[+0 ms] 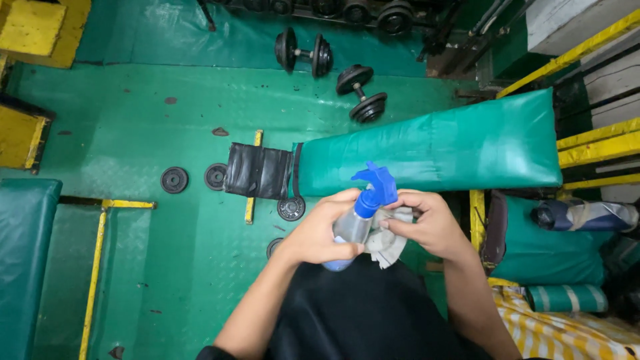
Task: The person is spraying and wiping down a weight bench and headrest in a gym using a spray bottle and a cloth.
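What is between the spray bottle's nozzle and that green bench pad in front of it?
Nothing visible. The left hand holds the spray bottle, the right hand holds a grey cloth beside it, lower than the nozzle. The green bench pad lies just beyond, uncovered.

Green padded bench, lying across the frame on a green floor. Black pad section at its left end, over a yellow bar. Two black dumbbells beyond: one near the rack, another just behind the bench. Small black weight plates on the floor: two left of the black pad, one below it. Yellow frame rail lower left, beside a green cushion. Yellow blocks upper left. Rolled bundle and yellow checked cloth at right.
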